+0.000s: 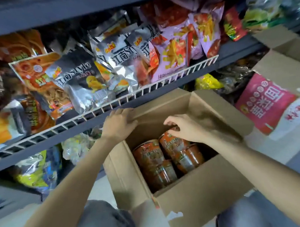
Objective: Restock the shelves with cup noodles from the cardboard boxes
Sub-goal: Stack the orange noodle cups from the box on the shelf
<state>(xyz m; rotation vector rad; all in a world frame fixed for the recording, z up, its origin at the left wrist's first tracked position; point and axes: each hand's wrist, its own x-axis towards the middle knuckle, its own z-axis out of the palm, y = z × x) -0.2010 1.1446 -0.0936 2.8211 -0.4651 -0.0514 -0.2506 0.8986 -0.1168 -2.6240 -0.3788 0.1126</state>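
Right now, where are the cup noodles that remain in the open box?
In the head view, the cup noodles sit at the bottom of the open cardboard box, centre frame below the wire-fronted shelf. The right hand grips the top one; the left hand holds the flap.

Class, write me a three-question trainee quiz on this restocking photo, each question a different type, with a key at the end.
1. True or false: the left hand holds a cup.
2. Which hand is on the cup noodles? A) right hand B) left
3. Fill in: the cups sit inside an open cardboard ____.

Key: 1 false, it grips the box flap; 2 A; 3 box.
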